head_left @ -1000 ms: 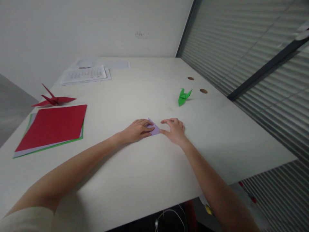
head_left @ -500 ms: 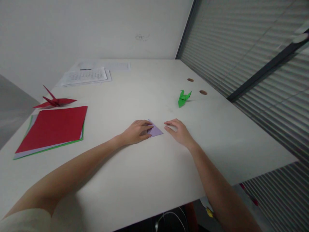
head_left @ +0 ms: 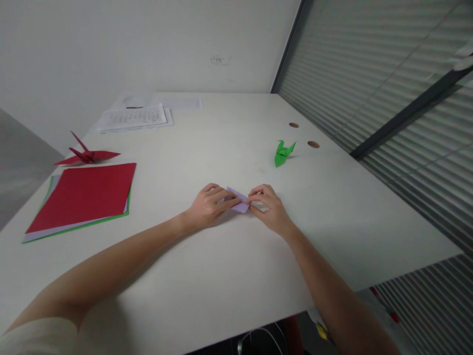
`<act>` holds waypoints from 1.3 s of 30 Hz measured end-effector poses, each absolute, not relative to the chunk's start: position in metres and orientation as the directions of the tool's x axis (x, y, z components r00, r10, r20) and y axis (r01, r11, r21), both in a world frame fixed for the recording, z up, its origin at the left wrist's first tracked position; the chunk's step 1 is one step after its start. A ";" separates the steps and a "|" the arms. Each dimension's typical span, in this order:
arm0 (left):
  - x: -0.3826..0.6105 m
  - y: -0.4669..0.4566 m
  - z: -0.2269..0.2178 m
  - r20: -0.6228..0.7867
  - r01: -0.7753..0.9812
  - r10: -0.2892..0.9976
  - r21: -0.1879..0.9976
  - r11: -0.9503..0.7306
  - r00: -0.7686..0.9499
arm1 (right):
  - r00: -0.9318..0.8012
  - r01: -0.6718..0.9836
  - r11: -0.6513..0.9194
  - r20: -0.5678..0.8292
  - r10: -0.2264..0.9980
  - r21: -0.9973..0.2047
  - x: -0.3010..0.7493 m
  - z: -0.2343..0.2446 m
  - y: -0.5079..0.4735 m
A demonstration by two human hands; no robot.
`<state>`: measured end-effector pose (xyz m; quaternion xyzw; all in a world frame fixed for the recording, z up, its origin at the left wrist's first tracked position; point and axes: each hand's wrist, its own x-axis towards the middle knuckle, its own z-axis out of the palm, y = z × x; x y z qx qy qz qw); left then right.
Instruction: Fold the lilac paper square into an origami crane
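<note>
A small piece of folded purple origami paper [head_left: 240, 208] lies on the white table between my two hands. My left hand [head_left: 208, 205] presses its left part, with the forefinger reaching onto the middle of the sheet and the other fingers partly covering it. From the other side, my right hand [head_left: 271, 209] pinches the paper's right end between thumb and fingertips. A flap of the paper is lifted there, though fingers hide part of the fold.
A green paper crane [head_left: 283, 153] stands beyond my right hand, near two round table holes. At left, a red paper crane [head_left: 87, 156] sits behind a stack of coloured sheets [head_left: 84, 195]. Written papers [head_left: 133, 116] lie at the back; blinds [head_left: 402, 74] border the right side.
My right hand has moved left and taken hold of the purple paper's right end. The paper's right-hand point is turned up, and my left forefinger has stretched further over it.
</note>
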<state>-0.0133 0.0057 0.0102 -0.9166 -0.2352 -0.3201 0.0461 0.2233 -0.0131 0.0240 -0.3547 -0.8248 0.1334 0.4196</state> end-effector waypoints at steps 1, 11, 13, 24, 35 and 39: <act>-0.013 0.004 0.012 0.636 0.461 0.379 0.042 -0.887 0.672 | -0.388 0.454 0.717 0.607 0.693 -0.528 0.223 0.025 -0.014; -0.001 -0.016 0.045 0.610 0.428 0.601 0.424 -0.798 0.516 | -0.281 0.016 0.501 0.477 0.832 -0.865 0.222 0.022 -0.012; 0.002 -0.018 0.050 0.446 0.429 0.715 0.586 -0.688 0.538 | -0.311 -0.048 0.434 0.427 0.849 -0.899 0.221 0.021 -0.013; 0.006 -0.017 0.044 0.123 0.553 0.881 0.736 -0.390 0.458 | -0.345 0.070 0.208 0.172 0.923 -0.976 0.219 0.022 -0.015; 0.006 -0.013 0.030 0.100 0.431 0.872 0.839 -0.332 0.479 | -0.326 -0.017 0.167 0.164 0.931 -0.986 0.216 0.020 -0.015; 0.008 -0.014 0.037 0.126 0.330 0.869 0.891 -0.311 0.479 | -0.256 -0.027 0.191 0.191 0.948 -0.981 0.218 0.021 -0.013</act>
